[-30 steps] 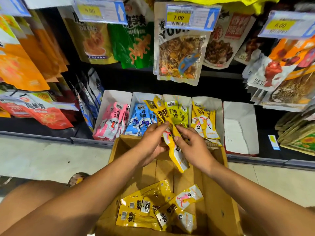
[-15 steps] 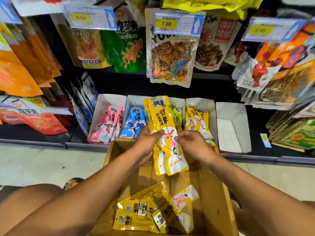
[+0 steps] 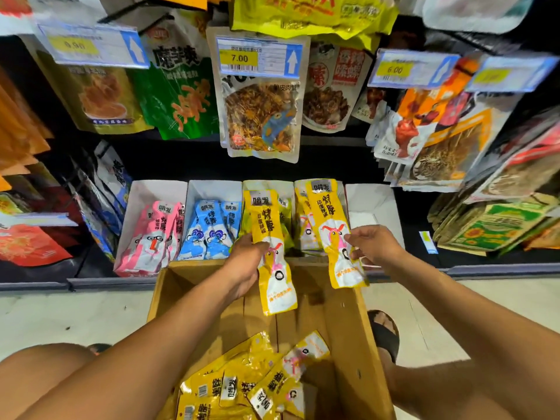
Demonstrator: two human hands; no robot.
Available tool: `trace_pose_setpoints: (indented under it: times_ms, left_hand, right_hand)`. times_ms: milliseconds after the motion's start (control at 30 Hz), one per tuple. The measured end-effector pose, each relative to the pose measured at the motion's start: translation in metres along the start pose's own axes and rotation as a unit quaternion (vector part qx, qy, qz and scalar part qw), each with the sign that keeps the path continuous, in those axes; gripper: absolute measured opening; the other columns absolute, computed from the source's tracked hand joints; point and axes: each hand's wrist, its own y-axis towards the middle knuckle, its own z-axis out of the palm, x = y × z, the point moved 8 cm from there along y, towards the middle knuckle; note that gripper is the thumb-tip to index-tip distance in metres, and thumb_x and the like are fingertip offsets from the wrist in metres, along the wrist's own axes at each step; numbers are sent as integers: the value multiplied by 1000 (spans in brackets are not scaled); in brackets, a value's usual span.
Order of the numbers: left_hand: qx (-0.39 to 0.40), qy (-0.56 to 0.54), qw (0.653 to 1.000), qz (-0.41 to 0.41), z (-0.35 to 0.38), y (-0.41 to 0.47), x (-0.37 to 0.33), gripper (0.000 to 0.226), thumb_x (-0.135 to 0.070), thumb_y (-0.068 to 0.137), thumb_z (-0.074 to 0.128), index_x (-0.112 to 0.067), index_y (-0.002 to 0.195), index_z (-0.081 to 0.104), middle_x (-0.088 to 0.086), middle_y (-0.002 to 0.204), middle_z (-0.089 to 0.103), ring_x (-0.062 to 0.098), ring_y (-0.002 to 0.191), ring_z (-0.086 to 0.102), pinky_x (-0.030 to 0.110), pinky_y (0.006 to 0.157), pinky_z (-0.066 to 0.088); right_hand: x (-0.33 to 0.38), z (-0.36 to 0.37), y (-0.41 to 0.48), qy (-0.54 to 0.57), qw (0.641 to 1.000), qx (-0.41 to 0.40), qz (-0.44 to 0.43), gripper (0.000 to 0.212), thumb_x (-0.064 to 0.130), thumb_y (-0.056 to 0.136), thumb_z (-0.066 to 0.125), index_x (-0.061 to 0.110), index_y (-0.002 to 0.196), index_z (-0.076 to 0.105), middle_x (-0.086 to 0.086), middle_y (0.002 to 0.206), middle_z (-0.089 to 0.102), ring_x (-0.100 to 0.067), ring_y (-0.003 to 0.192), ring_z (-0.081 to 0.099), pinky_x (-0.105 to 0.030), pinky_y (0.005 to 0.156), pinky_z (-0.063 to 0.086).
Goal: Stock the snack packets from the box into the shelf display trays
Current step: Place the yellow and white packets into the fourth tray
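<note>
Left hand (image 3: 245, 262) pinches one long yellow, white-bottomed snack packet (image 3: 272, 225), while right hand (image 3: 374, 245) pinches a second packet (image 3: 331, 231).

Left hand (image 3: 242, 265), right hand (image 3: 374, 245) seemingly pinch 2 packets (image 3: 275, 277).

Left hand (image 3: 246, 263) gripping, right hand (image 3: 375, 245) pinching, both held forward
</note>
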Motion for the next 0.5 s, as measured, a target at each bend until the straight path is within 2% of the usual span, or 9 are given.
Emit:
trace_pose_setpoints:
  times_ms: [133,200,267,300,367,400,433,467,500]
  left_hand:
    - [6,11,1000,9,5,4,-2,26,-1,103,51,-7,125,64,17,122,73,38,112,70,57,99,54]
    - [-10,33,999,4,3,8,1,21,-5,104,52,-12,118,67,14,117,75,32,100,74,53,90,59]
    - [-20,52,998,-1,-1,15,7,18,-9,105,53,-17,113,68,10,111,77,22,85,77,43,72,63]
    - [-21,63,998,0,-2,17,9,18,-10,105,53,-18,112,67,7,108,78,18,80,76,37,64,61]
    - [-19,85,996,2,-3,20,13,19,-11,106,51,-20,108,67,-1,93,79,12,69,73,31,60,57]
    - [-19,93,995,1,-4,20,15,19,-10,106,50,-19,105,67,-6,80,76,10,63,70,29,61,54]
    - [-22,101,995,-4,-5,23,19,19,-9,106,49,-18,101,66,-8,67,71,11,58,66,27,59,52]
    - [-29,107,994,-9,-8,26,23,20,-7,105,48,-16,98,65,-8,58,65,12,54,62,25,55,49]
    - [-36,109,993,-13,-10,28,26,21,-6,105,48,-15,95,64,-7,55,62,13,51,59,23,51,47]
  right_hand:
    - [-22,-50,45,-48,998,-49,9,18,19,96,67,6,83,66,-12,67,62,-16,55,62,-25,51,45]
    - [-35,-70,70,-51,995,-82,19,23,16,95,67,6,75,63,-12,66,60,-11,48,63,-22,46,48]
    - [-52,-86,94,-35,991,-122,37,33,15,95,66,12,64,56,-6,58,60,-8,44,63,-18,42,47]
    - [-57,-91,104,-24,990,-130,40,31,16,95,64,14,66,57,-3,59,62,-10,49,64,-19,46,49]
    - [-74,-104,135,-5,987,-150,53,17,24,99,59,15,85,63,-4,84,69,-16,72,68,-23,64,53]
    - [-79,-101,146,-108,981,-147,66,17,31,101,55,17,98,64,-2,97,70,-18,86,69,-24,69,51]
    - [-82,-96,160,-290,946,-139,26,23,38,101,51,19,107,63,0,104,69,-17,95,69,-24,70,50]
    - [-86,-94,176,-377,915,-147,5,28,43,101,50,21,111,63,2,107,69,-17,99,69,-23,70,48]
    - [-92,-88,190,-397,908,-134,-3,32,47,100,49,22,112,64,2,107,70,-18,100,69,-23,69,48]
